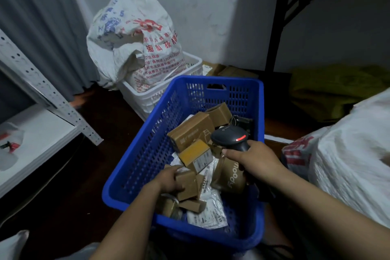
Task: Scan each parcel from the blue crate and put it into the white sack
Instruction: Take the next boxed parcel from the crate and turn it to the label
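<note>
Brown cardboard parcel [186, 186], one of many remaining in blue crate [147, 133], clasped by fingers [176, 172] of left hand [167, 181]; scanner [230, 137] gripped in right hand [253, 160] just beyond those fingers; white sack [348, 154] right of that hand; task judged far from finished.

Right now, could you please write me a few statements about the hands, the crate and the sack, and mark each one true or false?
1. The right hand holds a black barcode scanner whose red light is lit. True.
2. The blue crate is empty. False: it holds many brown boxes and white mailers.
3. The left hand holds a small brown cardboard box inside the crate. True.
4. The printed white sack behind the blue crate stands in a red crate. False: it stands in a white crate.
</note>
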